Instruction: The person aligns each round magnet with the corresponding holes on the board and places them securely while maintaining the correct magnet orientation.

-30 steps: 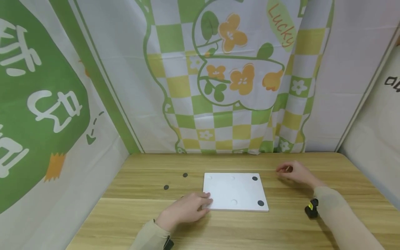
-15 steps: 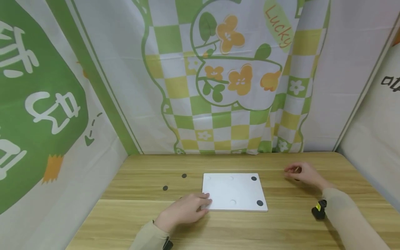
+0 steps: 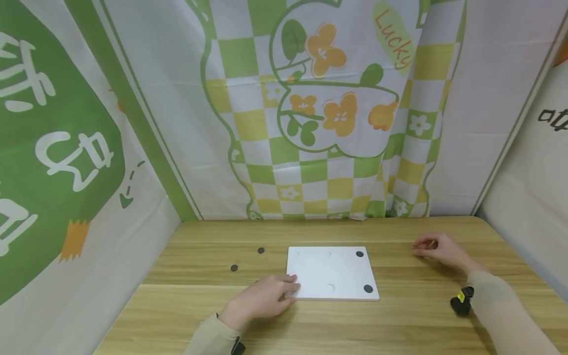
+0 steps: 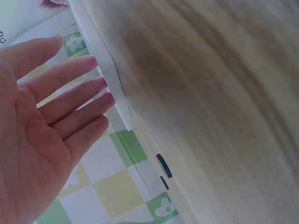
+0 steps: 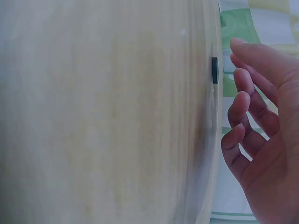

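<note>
A white rectangular board (image 3: pixel 310 271) lies on the table with shallow round recesses. Dark round discs sit at its top right corner (image 3: pixel 360 254) and bottom right corner (image 3: pixel 368 289). My left hand (image 3: pixel 264 298) rests its fingers on the board's lower left edge; the left wrist view shows those fingers (image 4: pixel 77 91) nearly straight. To the right of the board, my right hand (image 3: pixel 443 250) hovers low over the table, its fingers (image 5: pixel 239 105) loosely curled around nothing. A dark disc (image 5: pixel 215 70) on the table appears just past its fingertips; the head view hides it.
Two more dark discs lie left of the board, one farther back (image 3: pixel 261 250) and one nearer (image 3: pixel 234 267). The wooden table (image 3: pixel 355 325) ends at a checkered cloth (image 3: pixel 328 172) behind, and cloth panels stand at both sides.
My right hand has moved to the right, away from the board, and now covers a dark disc that showed beneath it half a second ago. The left hand stays at the board's edge.
</note>
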Demonstrator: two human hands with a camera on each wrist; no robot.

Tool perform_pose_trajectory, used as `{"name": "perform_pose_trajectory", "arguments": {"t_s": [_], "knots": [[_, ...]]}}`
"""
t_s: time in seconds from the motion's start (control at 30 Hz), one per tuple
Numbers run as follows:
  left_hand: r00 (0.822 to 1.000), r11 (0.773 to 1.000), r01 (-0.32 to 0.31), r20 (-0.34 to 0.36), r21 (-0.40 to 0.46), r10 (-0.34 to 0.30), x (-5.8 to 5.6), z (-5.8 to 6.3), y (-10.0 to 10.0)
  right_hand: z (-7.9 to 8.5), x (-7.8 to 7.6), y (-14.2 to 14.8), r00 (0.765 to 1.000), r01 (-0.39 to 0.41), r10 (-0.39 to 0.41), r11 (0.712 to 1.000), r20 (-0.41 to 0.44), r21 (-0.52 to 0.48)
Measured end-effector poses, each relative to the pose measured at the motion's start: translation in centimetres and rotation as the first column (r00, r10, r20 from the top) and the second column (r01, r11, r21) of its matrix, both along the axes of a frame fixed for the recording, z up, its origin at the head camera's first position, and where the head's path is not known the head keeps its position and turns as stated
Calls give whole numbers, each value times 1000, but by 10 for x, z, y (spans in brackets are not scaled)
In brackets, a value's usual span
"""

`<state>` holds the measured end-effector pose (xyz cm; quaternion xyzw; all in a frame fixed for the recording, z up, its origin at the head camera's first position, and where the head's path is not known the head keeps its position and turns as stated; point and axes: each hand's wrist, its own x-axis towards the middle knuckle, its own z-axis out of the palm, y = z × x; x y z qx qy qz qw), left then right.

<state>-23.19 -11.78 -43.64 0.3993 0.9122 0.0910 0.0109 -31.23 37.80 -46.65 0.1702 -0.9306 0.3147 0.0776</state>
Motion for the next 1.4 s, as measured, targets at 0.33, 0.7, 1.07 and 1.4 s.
{"name": "perform_pose_trajectory", "arguments": {"t_s": [0.33,0.7,1.07,1.4], "knots": [[1000,1000,-8,5,-6,8,1,1,0,-6,0,11,1000,14,-14,1000,-11,28],[1000,1000,-16,16,-2,16,1,1,0,-5,3,16,998,23,-26,999,65,48],[1000,1000,-12,17,5,12,1,0,1,-3,3,16,993,29,-33,999,111,40],[1000,1000,-12,23,8,12,1,0,0,-3,0,15,987,31,-39,998,156,48]]}}
